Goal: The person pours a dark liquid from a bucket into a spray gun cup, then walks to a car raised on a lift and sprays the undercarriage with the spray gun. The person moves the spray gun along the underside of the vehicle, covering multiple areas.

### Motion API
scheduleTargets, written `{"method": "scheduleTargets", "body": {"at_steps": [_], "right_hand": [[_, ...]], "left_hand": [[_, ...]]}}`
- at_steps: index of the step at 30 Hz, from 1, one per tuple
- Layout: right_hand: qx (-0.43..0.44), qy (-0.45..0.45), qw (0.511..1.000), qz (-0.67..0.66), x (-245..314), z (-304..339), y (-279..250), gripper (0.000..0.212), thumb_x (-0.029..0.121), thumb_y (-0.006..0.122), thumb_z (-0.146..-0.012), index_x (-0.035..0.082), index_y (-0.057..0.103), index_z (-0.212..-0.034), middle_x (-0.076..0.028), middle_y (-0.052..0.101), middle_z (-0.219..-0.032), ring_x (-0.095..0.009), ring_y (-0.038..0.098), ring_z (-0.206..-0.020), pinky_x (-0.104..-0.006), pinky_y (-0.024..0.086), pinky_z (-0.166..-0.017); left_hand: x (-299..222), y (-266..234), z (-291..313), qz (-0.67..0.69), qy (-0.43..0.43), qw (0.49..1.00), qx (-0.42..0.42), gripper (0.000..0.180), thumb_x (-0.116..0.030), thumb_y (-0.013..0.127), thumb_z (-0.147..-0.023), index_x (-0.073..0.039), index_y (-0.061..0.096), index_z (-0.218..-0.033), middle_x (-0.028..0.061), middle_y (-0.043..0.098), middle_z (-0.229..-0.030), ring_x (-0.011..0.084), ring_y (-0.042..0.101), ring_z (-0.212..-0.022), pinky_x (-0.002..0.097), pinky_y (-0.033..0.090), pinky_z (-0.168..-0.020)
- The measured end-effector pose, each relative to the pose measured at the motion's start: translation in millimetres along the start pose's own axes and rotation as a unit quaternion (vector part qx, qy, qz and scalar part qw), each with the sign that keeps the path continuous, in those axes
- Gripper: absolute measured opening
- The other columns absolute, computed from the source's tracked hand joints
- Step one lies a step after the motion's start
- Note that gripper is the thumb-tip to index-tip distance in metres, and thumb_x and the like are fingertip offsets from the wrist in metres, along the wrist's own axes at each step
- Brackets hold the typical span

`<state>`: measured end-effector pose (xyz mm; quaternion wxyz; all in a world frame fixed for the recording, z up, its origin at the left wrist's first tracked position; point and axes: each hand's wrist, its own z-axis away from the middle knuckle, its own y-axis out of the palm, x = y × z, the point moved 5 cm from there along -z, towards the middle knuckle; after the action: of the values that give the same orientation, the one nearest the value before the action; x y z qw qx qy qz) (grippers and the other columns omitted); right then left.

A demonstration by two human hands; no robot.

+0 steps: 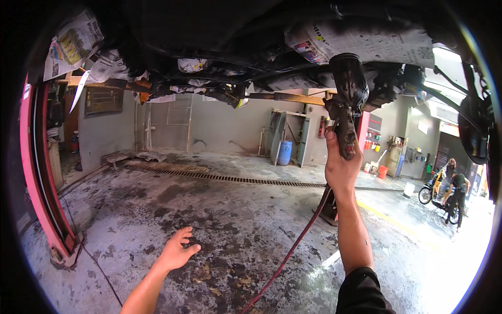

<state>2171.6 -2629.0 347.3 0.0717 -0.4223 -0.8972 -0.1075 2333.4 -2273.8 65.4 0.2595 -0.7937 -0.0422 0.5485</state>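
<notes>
My right hand (343, 166) is raised under the vehicle, its fingers wrapped round the handle of a spray gun (346, 128). The gun is smeared dark, and a black, glossy cup (349, 81) sits on top of it, close below the newspaper-covered underside. A red hose (293, 250) runs from below my right hand down to the lower edge. Lower and to the left, my left hand (178, 250) hangs in the air above the floor with its fingers apart and nothing in it. Overhead spreads the dark vehicle underside (219, 31).
Newspaper sheets (366, 42) cover parts overhead. A pink lift post (42, 172) stands at left. A drain grate (225, 178) crosses the stained floor (209, 209). A blue drum (284, 153) stands by the back wall. At far right, people (459, 193) are beside a motorcycle (433, 192).
</notes>
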Motion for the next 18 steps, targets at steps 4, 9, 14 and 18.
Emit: {"method": "scheduleTargets", "body": {"at_steps": [4, 9, 14, 18], "right_hand": [[-0.004, 0.018, 0.996, 0.087, 40, 35, -18, 0.053, 0.023, 0.067, -0.102, 0.002, 0.052, -0.149, -0.008, 0.072, -0.101, -0.011, 0.061, -0.091, -0.0284, 0.052, -0.084], [-0.019, -0.008, 0.992, 0.126, 111, 45, -31, 0.052, 0.022, 0.066, -0.103, 0.001, 0.052, -0.148, -0.007, 0.072, -0.098, -0.009, 0.06, -0.085, -0.0259, 0.051, -0.078], [-0.038, -0.013, 0.985, 0.169, 171, 45, -41, 0.052, 0.023, 0.066, -0.102, 0.002, 0.053, -0.148, -0.006, 0.071, -0.087, -0.008, 0.058, -0.072, -0.0259, 0.05, -0.068], [-0.073, -0.052, 0.982, 0.169, 210, 41, -50, 0.038, 0.03, 0.068, -0.102, -0.001, 0.064, -0.123, -0.002, 0.064, -0.077, -0.007, 0.05, -0.07, -0.0265, 0.043, -0.063]], "left_hand": [[10, -8, 28, -0.026, 0.021, 0.999, 0.037, 0.076, -0.025, 0.078, -0.093, -0.005, 0.04, -0.155, 0.0202, 0.053, -0.147, 0.0327, 0.057, -0.13, 0.046, 0.055, -0.1], [-4, -35, 61, -0.025, 0.073, 0.995, 0.061, 0.077, -0.027, 0.078, -0.092, -0.007, 0.04, -0.156, 0.0195, 0.053, -0.147, 0.0328, 0.058, -0.128, 0.0477, 0.054, -0.099], [-7, -52, 92, -0.021, 0.094, 0.992, 0.083, 0.078, -0.027, 0.078, -0.092, -0.007, 0.04, -0.156, 0.019, 0.054, -0.147, 0.0316, 0.058, -0.127, 0.0473, 0.055, -0.097], [-2, -54, 114, -0.023, 0.098, 0.99, 0.097, 0.077, -0.027, 0.078, -0.092, -0.006, 0.04, -0.156, 0.0182, 0.054, -0.147, 0.0311, 0.059, -0.126, 0.0466, 0.055, -0.097]]}}
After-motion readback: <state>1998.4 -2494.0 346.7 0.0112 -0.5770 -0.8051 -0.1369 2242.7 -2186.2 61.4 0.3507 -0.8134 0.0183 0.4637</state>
